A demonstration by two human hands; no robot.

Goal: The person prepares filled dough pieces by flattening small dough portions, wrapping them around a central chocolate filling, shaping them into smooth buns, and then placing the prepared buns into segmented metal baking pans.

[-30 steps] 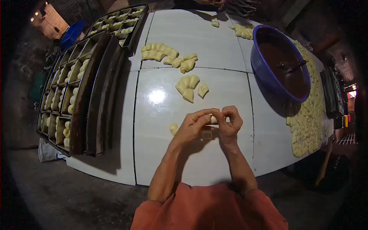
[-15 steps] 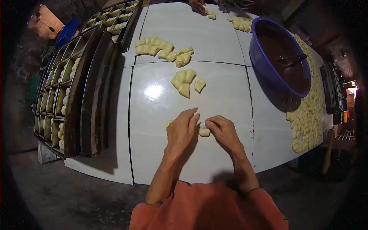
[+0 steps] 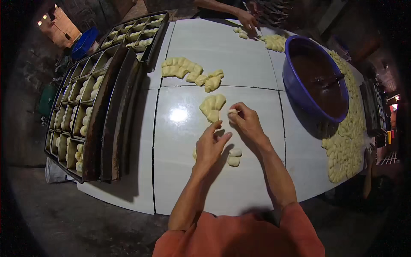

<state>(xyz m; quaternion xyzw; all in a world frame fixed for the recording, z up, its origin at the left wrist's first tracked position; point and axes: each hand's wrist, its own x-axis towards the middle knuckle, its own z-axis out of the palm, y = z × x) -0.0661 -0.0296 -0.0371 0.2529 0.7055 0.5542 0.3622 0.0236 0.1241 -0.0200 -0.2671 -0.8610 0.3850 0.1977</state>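
My right hand (image 3: 247, 123) has its fingers closed on a small dough piece (image 3: 232, 112), mostly covered by the fingers. Nearer to me on the white tabletop, two short dough rolls (image 3: 234, 161) lie side by side, between my forearms. My left hand (image 3: 209, 146) is open, thumb and fingers apart, holding nothing above the table. Just beyond its fingertips rests a clump of joined dough pieces (image 3: 212, 106). Another bit of dough (image 3: 195, 154) peeks out at the left edge of my left hand.
A row of dough chunks (image 3: 182, 68) lies farther off. At left stand divided metal trays (image 3: 100, 115) holding dough balls. A purple basin (image 3: 287, 75) of brown liquid stands at right, beside a spread of dough pieces (image 3: 342, 147). Across the table a co-worker's hand (image 3: 248, 19) is near dough.
My right hand has moved away from me, off the dough rolls and onto the lone dough piece. My left hand's fingers have spread. The view has shifted slightly; the co-worker's arm shows more.
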